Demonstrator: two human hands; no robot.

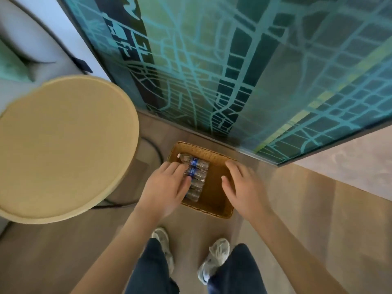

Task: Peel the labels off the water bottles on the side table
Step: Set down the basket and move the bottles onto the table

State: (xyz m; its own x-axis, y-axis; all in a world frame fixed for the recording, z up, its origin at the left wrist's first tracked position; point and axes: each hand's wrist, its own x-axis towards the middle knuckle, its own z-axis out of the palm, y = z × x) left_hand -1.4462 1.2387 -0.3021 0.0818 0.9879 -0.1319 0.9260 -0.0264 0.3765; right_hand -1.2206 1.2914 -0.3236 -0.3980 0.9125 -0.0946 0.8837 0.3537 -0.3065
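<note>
So the bottles (196, 181) are lying side by side in 1 wicker basket (207, 210) on the floor (297, 209), not on the little round counter (63, 145) to the left of it. I count about 5, though it's blurry enough that I wouldn't swear to it. Only 2 of them show blue labels (194, 161), both at the far end of the row; the nearer ones look plain clear.

Both hands are over the basket. The left hand (167, 187) has its fingers (180, 167) laid out fairly straight across the neck ends of the bottles, not wrapped around any. The right hand (241, 187) is over the bare right half of the basket, fingers (230, 166) spread and loose, holding nothing.

Room: wood-look floor, 1 big teal wall panel (233, 71) with a street-map pattern right behind the basket, a pale sofa (25, 35) with 1 green cushion (12, 64) past the counter. 2 light sneakers (216, 251) at the bottom.
</note>
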